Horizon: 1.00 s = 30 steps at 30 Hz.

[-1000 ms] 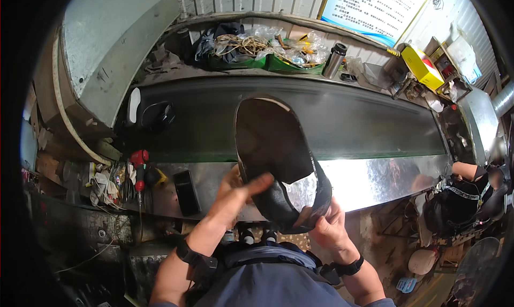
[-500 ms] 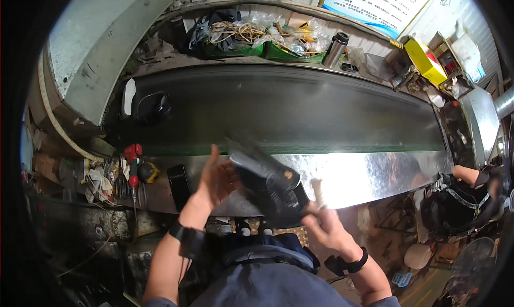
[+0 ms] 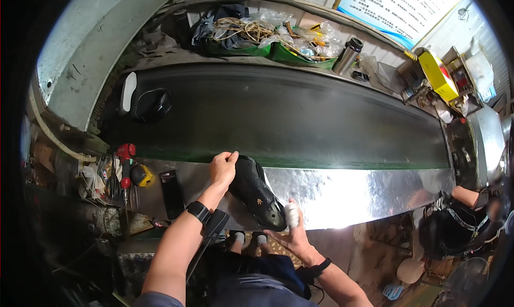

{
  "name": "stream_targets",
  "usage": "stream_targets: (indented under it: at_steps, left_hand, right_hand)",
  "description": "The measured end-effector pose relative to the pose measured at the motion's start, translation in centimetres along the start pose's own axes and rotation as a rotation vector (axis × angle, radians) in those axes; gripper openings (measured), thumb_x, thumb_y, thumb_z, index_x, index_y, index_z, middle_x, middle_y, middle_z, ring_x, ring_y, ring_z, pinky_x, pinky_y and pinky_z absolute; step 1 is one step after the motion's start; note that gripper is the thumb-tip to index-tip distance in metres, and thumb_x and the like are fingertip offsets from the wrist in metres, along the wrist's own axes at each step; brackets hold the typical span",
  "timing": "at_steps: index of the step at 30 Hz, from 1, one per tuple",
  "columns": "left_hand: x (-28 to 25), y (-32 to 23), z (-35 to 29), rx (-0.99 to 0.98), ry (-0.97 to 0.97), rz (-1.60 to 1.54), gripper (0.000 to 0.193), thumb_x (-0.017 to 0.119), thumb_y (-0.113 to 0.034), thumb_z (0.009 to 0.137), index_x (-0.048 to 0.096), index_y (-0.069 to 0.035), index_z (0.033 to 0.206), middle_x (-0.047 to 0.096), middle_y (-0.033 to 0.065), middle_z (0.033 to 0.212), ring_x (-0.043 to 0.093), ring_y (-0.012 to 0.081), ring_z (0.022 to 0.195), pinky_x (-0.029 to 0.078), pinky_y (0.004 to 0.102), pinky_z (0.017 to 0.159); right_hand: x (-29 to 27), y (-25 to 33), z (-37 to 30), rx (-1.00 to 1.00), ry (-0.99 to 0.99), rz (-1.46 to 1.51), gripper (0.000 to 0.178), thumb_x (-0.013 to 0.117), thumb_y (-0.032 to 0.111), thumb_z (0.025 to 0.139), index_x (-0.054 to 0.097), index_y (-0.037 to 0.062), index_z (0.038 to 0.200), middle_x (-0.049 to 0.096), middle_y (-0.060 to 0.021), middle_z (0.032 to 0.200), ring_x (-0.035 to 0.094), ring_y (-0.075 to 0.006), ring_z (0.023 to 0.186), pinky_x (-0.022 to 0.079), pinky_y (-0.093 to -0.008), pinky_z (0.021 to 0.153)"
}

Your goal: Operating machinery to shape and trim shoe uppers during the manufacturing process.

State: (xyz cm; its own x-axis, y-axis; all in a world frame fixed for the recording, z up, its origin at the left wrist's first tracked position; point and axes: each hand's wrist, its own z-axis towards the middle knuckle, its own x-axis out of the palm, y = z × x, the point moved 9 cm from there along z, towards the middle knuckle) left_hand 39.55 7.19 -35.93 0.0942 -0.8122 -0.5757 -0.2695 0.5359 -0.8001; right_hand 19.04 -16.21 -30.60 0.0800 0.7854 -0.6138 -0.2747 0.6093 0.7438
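Between my hands is a black shoe (image 3: 250,186), held slanting over the near metal edge of the bench. A small gold mark shows on it, with a round spot near its lower end and a pale strip along its right side. My left hand (image 3: 224,168) pinches the far end, thumb and fingers closed. Around the near end curls my right hand (image 3: 293,233); a white wrap covers one of its digits. The fingers underneath the shoe are partly hidden.
Beyond the metal ledge (image 3: 348,194) runs a dark belt (image 3: 300,117) with a white sole (image 3: 128,92) and a shiny black piece (image 3: 152,104) at its left. A black phone (image 3: 172,193), red power tool (image 3: 126,153) and yellow-black tape measure (image 3: 142,175) lie left. Another person's arm (image 3: 466,196) shows right.
My left hand, spread and apart from the shoe before, has closed on its far end. The shoe has turned steeper, and my right hand has moved left and down with it.
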Motion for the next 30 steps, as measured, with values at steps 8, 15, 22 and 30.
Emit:
stream_targets:
  at_steps: [8, 15, 22, 30]
  left_hand:
    - [0.4, 1.8, -3.8, -0.066, -0.026, 0.137, 0.036, 0.068, -0.036, 0.095, 0.073, -0.001, 0.091, 0.07, 0.0209, 0.094, 0.068, 0.038, 0.097, 0.051, 0.0468, 0.084]
    - [3.0, 0.3, -7.6, -0.092, 0.037, 0.398, 0.067, 0.077, -0.046, 0.08, 0.056, -0.001, 0.124, 0.064, 0.0215, 0.115, 0.063, 0.0417, 0.108, 0.051, 0.0503, 0.093]
    - [1.8, 2.4, -6.9, -0.167, -0.053, 0.145, 0.039, 0.075, -0.03, 0.075, 0.064, -0.001, 0.099, 0.072, 0.0187, 0.09, 0.07, 0.0384, 0.086, 0.054, 0.047, 0.079]
    - [-11.5, 2.4, -10.7, -0.236, -0.234, -0.045, 0.036, 0.076, -0.026, 0.072, 0.065, -0.004, 0.099, 0.069, 0.0142, 0.084, 0.068, 0.0269, 0.082, 0.053, 0.0391, 0.077]
  right_hand:
    - [1.7, -2.4, -1.8, 0.225, 0.172, 0.454, 0.123, 0.094, 0.021, 0.072, 0.012, -0.002, 0.162, 0.023, -0.0265, 0.165, 0.026, -0.0321, 0.153, 0.026, -0.0404, 0.122]
    - [2.3, -3.8, -4.4, 0.235, 0.257, 0.396, 0.095, 0.085, 0.016, 0.082, 0.03, -0.005, 0.156, 0.036, -0.0272, 0.158, 0.035, -0.0392, 0.148, 0.028, -0.042, 0.122]
    - [3.5, -4.6, -4.5, 0.237, 0.257, 0.433, 0.087, 0.083, 0.018, 0.082, 0.036, -0.0057, 0.151, 0.04, -0.0286, 0.155, 0.037, -0.0421, 0.147, 0.027, -0.0471, 0.122]
    - [3.7, 4.3, -1.2, 0.176, 0.462, 0.865, 0.098, 0.076, 0.021, 0.091, 0.012, -0.0031, 0.161, 0.024, -0.023, 0.166, 0.021, -0.0337, 0.155, 0.017, -0.0447, 0.125]
